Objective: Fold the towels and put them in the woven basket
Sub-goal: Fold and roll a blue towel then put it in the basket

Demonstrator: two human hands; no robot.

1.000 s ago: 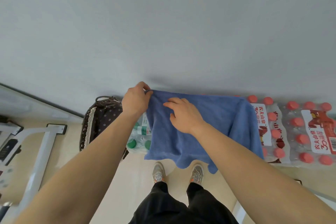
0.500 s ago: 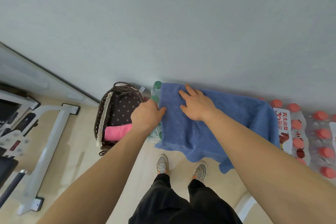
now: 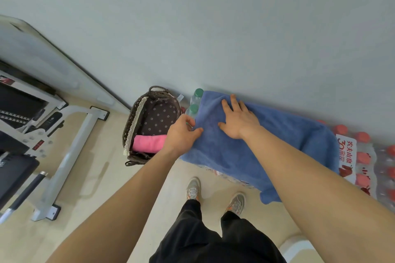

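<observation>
Pink rolled towel lies in the dark woven basket. Left hand grips the edge of the soft, limp blue terry towel; right hand presses it flat onto packed water bottles. Corners seem the best hold.

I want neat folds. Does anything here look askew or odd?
Yes: the blue towel lies over packs of water bottles rather than a flat surface, and one near corner droops below the rest.

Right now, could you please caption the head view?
Left hand grips blue towel, right hand presses it flat, beside the woven basket.
</observation>
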